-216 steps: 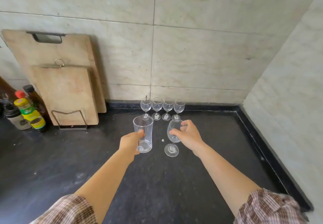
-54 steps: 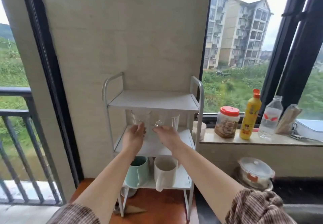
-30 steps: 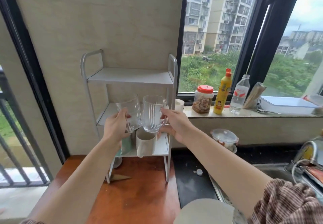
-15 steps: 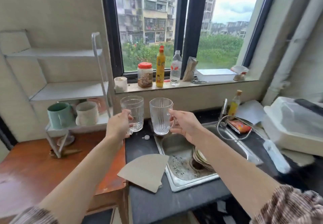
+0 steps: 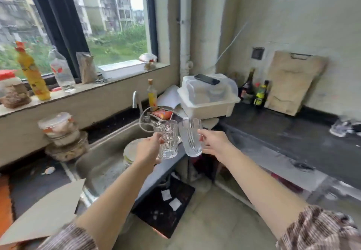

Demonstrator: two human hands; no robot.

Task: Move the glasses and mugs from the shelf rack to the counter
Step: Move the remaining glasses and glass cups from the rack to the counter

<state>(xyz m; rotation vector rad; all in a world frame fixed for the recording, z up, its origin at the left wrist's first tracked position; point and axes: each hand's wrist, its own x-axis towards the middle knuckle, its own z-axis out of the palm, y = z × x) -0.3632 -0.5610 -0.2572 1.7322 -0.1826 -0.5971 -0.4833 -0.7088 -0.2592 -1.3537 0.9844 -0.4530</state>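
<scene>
My left hand (image 5: 149, 149) grips a clear ribbed glass mug (image 5: 168, 139) by its handle side. A second clear fluted glass mug (image 5: 190, 137) is held in my right hand (image 5: 214, 143). Both mugs hang upright in the air, side by side and almost touching, above the right end of the sink (image 5: 109, 160). The black counter (image 5: 283, 132) stretches away to the right. Blurred clear glasses (image 5: 346, 126) stand on its far right part. The shelf rack is out of view.
A white lidded dish box (image 5: 210, 95) with a phone on top stands at the counter's corner. Wooden cutting boards (image 5: 293, 83) lean on the wall beside dark bottles (image 5: 254, 91). Bottles and jars line the windowsill (image 5: 82, 91). Stacked containers (image 5: 62, 134) sit left of the sink.
My view has swung right, away from the shelf rack, which has left the frame. Both hands have carried the two glass mugs past the sink toward the black counter.
</scene>
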